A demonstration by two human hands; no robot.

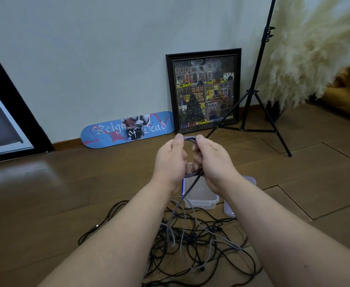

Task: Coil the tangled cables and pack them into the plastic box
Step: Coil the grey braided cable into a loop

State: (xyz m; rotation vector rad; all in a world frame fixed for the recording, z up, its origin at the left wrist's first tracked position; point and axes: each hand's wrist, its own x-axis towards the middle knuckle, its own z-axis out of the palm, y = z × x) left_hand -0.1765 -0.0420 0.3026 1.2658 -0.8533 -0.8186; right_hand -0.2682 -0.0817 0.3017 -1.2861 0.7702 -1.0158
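Both hands raised over box [201,196]; left hand [171,160] and right hand [211,162] clenched on grey cable [189,138], keeping coil tight; tail trailing into tangle [190,241].

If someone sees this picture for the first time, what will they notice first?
Both hands, left hand and right hand, hold a grey braided cable in a loop at centre. Below lies a tangle of cables beside a clear plastic box. A blue skateboard deck leans against the wall.
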